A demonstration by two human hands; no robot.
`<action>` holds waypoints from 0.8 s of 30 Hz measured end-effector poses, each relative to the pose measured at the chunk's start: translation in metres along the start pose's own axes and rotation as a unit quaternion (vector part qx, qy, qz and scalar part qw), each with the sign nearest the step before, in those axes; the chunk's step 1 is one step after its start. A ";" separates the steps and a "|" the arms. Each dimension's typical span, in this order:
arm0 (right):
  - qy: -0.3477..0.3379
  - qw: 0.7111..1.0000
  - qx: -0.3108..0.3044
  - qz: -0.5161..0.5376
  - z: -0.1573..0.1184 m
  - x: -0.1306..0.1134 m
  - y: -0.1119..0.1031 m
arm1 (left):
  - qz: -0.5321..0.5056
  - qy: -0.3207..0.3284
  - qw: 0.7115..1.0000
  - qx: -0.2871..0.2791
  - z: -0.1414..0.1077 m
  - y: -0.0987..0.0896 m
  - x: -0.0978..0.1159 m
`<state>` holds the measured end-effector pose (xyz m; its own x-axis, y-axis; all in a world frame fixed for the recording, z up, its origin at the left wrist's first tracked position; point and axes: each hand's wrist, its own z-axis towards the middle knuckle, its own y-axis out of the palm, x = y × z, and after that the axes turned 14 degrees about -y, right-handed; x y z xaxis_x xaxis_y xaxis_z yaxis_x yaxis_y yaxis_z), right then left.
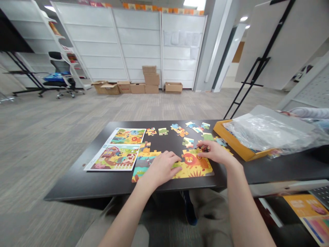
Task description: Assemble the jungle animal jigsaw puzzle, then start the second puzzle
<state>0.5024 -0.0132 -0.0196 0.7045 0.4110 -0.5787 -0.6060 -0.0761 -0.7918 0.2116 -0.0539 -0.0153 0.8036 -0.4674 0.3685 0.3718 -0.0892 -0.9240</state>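
Note:
On the dark table a partly joined puzzle (196,168) shows a lion on yellow ground at its right and teal water at its left. My left hand (164,166) lies flat over the middle of it, fingers spread and pointing right. At the lion's upper right, my right hand (212,152) has its thumb and fingers closed around a small dark and orange puzzle piece (205,149), partly hidden by the fingers. A printed picture sheet (117,157) with a farm scene and an animal scene lies left of the puzzle.
Loose pieces (188,142) lie behind the puzzle, several more near the table's back edge. An orange-sided open box (244,151) holding clear plastic wrap (267,132) stands at the right. The table's front edge (102,197) is close to my forearms.

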 end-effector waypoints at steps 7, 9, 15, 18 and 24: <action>-0.020 0.999 -0.004 -0.042 -0.001 -0.001 -0.005 | 0.001 0.004 1.000 0.003 -0.007 0.000 -0.006; -0.018 0.999 -0.006 -0.033 -0.001 -0.003 -0.005 | 0.001 0.005 1.000 0.005 -0.010 -0.001 -0.008; -0.014 0.997 -0.043 -0.055 0.002 -0.012 -0.002 | 0.004 0.006 1.000 0.005 -0.015 -0.005 -0.010; -0.011 0.998 -0.026 -0.048 0.002 -0.011 -0.003 | -0.001 0.011 1.000 0.007 -0.015 -0.006 -0.011; 0.096 0.975 0.144 -0.139 -0.003 0.011 -0.013 | -0.004 0.007 0.999 0.042 -0.016 -0.007 -0.026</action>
<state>0.5191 -0.0110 -0.0163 0.8956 0.2002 -0.3972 -0.4410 0.2842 -0.8513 0.1808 -0.0553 -0.0203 0.7942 -0.4787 0.3744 0.4166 -0.0197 -0.9089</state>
